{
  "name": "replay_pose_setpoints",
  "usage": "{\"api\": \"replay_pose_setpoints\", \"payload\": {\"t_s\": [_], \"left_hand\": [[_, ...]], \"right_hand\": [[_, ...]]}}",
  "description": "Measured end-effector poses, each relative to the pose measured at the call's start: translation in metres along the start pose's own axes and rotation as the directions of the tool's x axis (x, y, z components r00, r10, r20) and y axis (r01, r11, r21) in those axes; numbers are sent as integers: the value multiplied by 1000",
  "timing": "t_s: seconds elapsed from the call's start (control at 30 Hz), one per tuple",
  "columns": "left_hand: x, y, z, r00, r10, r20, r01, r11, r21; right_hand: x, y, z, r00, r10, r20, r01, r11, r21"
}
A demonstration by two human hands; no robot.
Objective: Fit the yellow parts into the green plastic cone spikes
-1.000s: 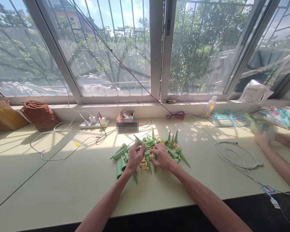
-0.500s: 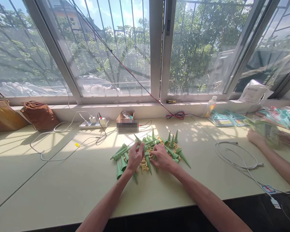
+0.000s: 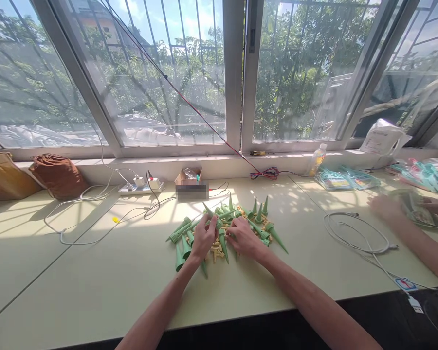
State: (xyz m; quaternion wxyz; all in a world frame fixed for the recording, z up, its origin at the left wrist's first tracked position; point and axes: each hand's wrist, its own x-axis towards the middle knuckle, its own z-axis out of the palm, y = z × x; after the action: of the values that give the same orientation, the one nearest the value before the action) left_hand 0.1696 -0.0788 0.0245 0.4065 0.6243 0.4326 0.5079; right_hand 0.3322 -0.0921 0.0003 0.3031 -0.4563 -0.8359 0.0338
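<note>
My left hand [image 3: 204, 236] is closed around a green plastic spike [image 3: 208, 209], whose pointed end sticks out past my fingers to the upper left. Just to the right, my right hand [image 3: 243, 236] has its fingers bent in a pinch, and what they hold is too small or hidden to make out. Both hands are over a pile of hollow green spikes and small tan plastic pieces [image 3: 216, 253]. One loose spike [image 3: 223, 247] lies between my hands, its tip toward me. Another spike [image 3: 276, 237] lies at the pile's right edge.
A small cardboard box [image 3: 188, 176] and a power strip [image 3: 141, 186] stand behind the pile. A coiled white cable [image 3: 341, 243] lies to the right. Another person's blurred hand [image 3: 385, 209] is beside a plastic bag [image 3: 418, 214]. A bottle [image 3: 318, 159] stands near the window.
My hands stay almost in place, with only slight movement of the right fingers. At the far right, the other person's hand and the bag have shifted, and the bag lies lower.
</note>
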Motion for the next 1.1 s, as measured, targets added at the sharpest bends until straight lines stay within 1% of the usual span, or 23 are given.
{"api": "replay_pose_setpoints", "payload": {"t_s": [0.2, 0.47, 0.9, 1.1], "left_hand": [[0, 1, 0, 1000, -6, 7, 6, 1000, 11], [-1, 2, 1, 1000, -10, 21, 10, 1000, 21], [-1, -3, 2, 999, 21, 42, -22, 999, 28], [0, -1, 2, 999, 17, 34, -18, 1000, 14]], "right_hand": [[1, 2, 4, 999, 3, -38, -2, 1000, 12], [1, 2, 4, 999, 7, -48, -6, 1000, 30], [1, -2, 0, 1000, -8, -12, 8, 1000, -5], [-1, 0, -4, 997, -57, 56, 57, 998, -4]]}}
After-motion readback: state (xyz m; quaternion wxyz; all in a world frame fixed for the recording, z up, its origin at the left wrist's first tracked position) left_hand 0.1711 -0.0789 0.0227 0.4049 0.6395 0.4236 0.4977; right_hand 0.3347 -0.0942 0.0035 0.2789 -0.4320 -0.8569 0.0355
